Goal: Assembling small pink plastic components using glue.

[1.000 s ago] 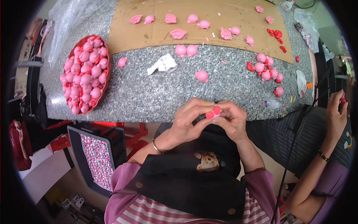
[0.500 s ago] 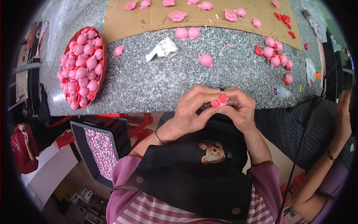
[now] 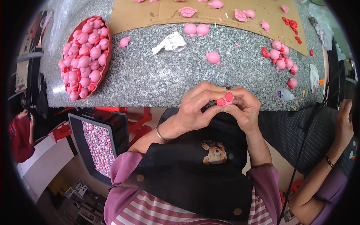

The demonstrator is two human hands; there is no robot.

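Both hands hold a small pink toy figure (image 3: pixel 224 104) with two red oval feet, just off the table's near edge. My left hand (image 3: pixel 198 107) pinches it from the left with thumb and fingers. My right hand (image 3: pixel 244 108) grips its other side, fingers curled and thumb pressed below. Its red feet face me, while most of the pink body is hidden by fingers. Beyond the hands lies a single round pink toy body (image 3: pixel 213 57), and farther back two more pink bodies (image 3: pixel 196 30) sit side by side.
A red tray (image 3: pixel 107 62) heaped with pink and red toys stands at left. Beside it lie crumpled white tissue (image 3: pixel 174 42) and cardboard (image 3: pixel 138 20) with loose parts. At right are a toy cluster (image 3: pixel 280 56), a small bottle (image 3: pixel 285 94) and another person's arm (image 3: pixel 318 180).
The view has shifted slightly, so the table's things appear a little higher and to the right. Both hands keep hold of the toy figure, with little visible change in their grip.
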